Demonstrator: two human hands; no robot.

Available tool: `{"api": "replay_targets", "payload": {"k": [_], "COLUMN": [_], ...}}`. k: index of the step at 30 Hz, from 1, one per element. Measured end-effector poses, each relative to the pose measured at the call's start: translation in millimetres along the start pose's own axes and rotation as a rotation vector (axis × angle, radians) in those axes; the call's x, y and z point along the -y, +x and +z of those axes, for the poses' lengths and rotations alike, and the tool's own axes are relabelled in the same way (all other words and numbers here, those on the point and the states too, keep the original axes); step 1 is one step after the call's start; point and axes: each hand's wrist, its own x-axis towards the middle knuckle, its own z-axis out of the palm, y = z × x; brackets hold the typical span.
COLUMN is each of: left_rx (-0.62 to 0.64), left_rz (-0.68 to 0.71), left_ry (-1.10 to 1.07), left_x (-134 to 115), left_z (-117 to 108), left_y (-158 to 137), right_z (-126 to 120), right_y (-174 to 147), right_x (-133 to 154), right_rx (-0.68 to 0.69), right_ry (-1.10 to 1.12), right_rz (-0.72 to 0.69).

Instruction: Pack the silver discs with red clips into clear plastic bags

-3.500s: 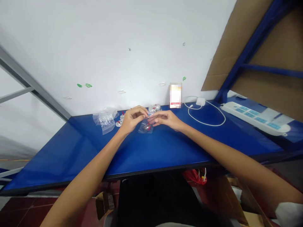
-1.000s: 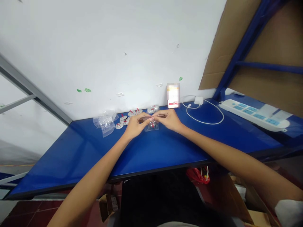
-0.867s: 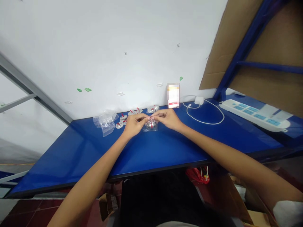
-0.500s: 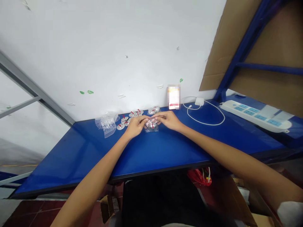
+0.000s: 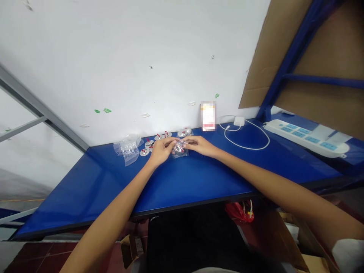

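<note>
Between my hands is a small clear plastic bag (image 5: 180,151) with shiny metal and red pieces inside. My left hand (image 5: 163,150) pinches its upper left edge between thumb and fingers. On the other side, my right hand (image 5: 199,146) grips the upper right edge with thumb and fingertips. Just beyond the hands lies another clear bag (image 5: 184,132) holding silvery round pieces. Left of my left hand, several silver discs with red loops (image 5: 144,152) lie on the blue table (image 5: 182,182), some partly hidden by that hand.
Crumpled clear plastic bags (image 5: 129,148) lie at the table's left. A white card (image 5: 209,117), partly blurred out, leans against the wall. A white cable with a charger (image 5: 239,121) and a white power strip (image 5: 307,138) are on the right.
The bag's top edge, earlier pinched with my fingertips close together, now shows between slightly more separated hands. The bag has tilted and shifted a little left.
</note>
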Motion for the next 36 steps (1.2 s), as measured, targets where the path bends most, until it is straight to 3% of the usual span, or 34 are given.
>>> {"api": "replay_targets", "payload": {"k": [3,8,13,20,24,29,33,36], "left_rx": [-0.048,-0.052,-0.057,-0.006,-0.009,0.068,0.226,0.208], "left_rz": [0.001,-0.028,-0.019,0.033,0.064,0.168,0.107,0.022], "left_ry": [0.006,0.009,0.010,-0.125,-0.058,0.066,0.005,-0.125], "left_x": [-5,-16,-22,-12,-7,-12,-16,-12], "left_z": [3,3,-1,-3,-3,-11,-15,-10], "left_y": [-2,-4,-3,-1,0,0,-2,-2], "right_z": [2,2,-3,-1,-2,-5,-7,-6], "right_y": [-2,0,2,0,-3,-4,-3,-3], "right_x": [5,0,-7,-4,3,6,5,5], "right_rx": [0.073,-0.061,-0.106,-0.173,-0.192,-0.149,-0.150,-0.155], "right_ry": [0.045,-0.050,-0.126,-0.120,-0.205,-0.303,-0.323,-0.337], "right_rz": [0.034,-0.011,-0.027,-0.131,-0.184,-0.220,-0.211,-0.235]}}
